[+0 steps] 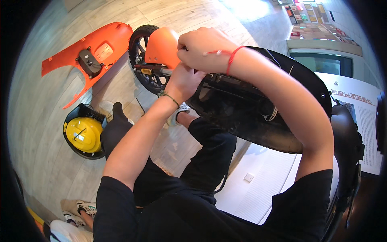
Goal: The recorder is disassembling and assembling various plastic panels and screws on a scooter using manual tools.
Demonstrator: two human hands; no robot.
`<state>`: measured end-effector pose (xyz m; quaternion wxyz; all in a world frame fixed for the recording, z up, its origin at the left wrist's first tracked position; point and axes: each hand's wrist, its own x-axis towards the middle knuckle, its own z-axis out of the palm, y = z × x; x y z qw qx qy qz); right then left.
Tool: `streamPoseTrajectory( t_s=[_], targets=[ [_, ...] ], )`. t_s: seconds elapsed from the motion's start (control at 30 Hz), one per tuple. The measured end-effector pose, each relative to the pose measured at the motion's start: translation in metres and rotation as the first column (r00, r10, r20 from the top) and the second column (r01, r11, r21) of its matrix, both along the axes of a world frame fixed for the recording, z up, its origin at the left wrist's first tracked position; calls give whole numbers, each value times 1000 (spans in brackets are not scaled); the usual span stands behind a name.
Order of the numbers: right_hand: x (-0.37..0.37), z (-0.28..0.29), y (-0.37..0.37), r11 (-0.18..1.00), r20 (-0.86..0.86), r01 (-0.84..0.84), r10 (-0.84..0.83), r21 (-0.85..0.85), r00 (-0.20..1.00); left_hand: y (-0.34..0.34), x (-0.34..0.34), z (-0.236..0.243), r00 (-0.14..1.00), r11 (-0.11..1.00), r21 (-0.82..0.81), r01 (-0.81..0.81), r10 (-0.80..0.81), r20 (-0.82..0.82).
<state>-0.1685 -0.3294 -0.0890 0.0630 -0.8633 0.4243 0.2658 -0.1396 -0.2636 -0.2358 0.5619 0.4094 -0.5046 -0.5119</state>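
Note:
Both of my hands are closed close together at the front of a scooter with its front bodywork off. My left hand (183, 82) is curled beside the metal fork tube (166, 71), just below the right hand. My right hand (204, 48) is a fist by the orange mudguard (161, 46); whatever either hand grips is hidden by the fingers. The mudguard sits over the black front wheel (141, 38). Right of my hands spreads the scooter's black inner shell (238, 115), with loose pale wires (272, 115) hanging in it.
An orange body panel (102, 50) with a dark fitting (90, 62) lies on the wooden floor at the far left. Nearer is a yellow helmet (82, 133) in a black holder. Another person's shoes (86, 207) show at lower left. A printed board (354, 109) stands right.

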Motion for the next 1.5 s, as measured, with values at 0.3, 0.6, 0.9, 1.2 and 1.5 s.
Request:
streamPoseTrajectory(
  t_s=[0.3, 0.6, 0.9, 1.2, 1.5],
  targets=[
    [-10, 19, 1, 975, -73, -217, 213, -55, 974, 0, 2, 4, 994, 997, 46, 68, -64, -92],
    [1, 11, 16, 973, -162, -157, 130, -168, 978, -7, 6, -14, 990, 998, -65, 21, -12, 137],
    [-18, 25, -30, 828, 40, 43, -79, 558, 996, -1, 16, 14, 984, 985, 43, 168, -170, 44],
    [4, 3, 7, 972, -60, -216, 211, -93, 976, 1, 2, -8, 993, 993, -27, 111, -112, -34],
    [-2, 8, -7, 993, 47, -89, 85, 77, 995, 1, 6, 3, 996, 999, -34, 28, -25, 88]
  ],
)
